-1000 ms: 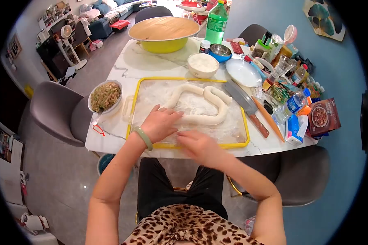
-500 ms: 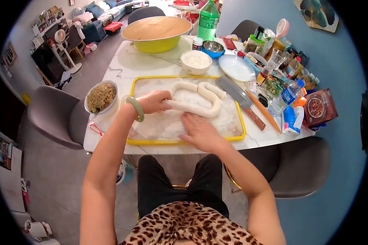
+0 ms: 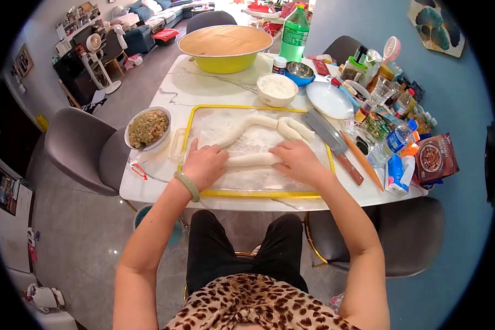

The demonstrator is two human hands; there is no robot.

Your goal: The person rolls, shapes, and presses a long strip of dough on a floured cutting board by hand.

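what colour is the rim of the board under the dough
Yellow, clearest in the head view.

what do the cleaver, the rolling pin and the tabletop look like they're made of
Cleaver: a metal blade, likely steel, smooth grey; the reddish-brown handle looks wooden.
Rolling pin: probably smooth wood, judging by its even orange-brown colour.
Tabletop: glossy white with grey veins, marble or an imitation.

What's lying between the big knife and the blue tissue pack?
A wooden rolling pin lies between the knife and the tissue pack, as the head view shows.
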